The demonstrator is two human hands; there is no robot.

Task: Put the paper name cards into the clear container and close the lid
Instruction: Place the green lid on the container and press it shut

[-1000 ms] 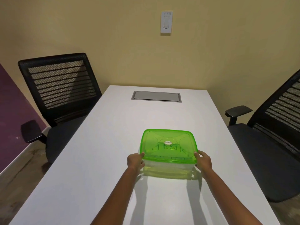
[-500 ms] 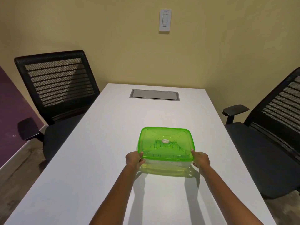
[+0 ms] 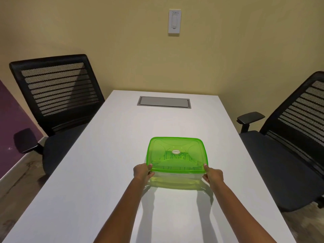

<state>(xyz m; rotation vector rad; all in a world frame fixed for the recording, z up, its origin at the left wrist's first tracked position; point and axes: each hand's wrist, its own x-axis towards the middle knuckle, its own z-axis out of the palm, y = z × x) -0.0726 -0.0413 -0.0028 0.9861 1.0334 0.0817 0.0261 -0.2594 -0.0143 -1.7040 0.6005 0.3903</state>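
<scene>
— Pressing both near corners evenly would seat that translucent green plastic lid (image 3: 177, 154), I'd say.
— Left hand (image 3: 142, 172) and right hand (image 3: 213, 176) each pinch a corner of the clear plastic container (image 3: 177, 178), mid white tabletop (image 3: 105, 155).
— Counts?
— One container, one lid; lettered paper cards inside, number unclear.

Two bare forearms, no sleeves; left grip (image 3: 142, 172), right grip (image 3: 214, 176) ungloved.
</scene>
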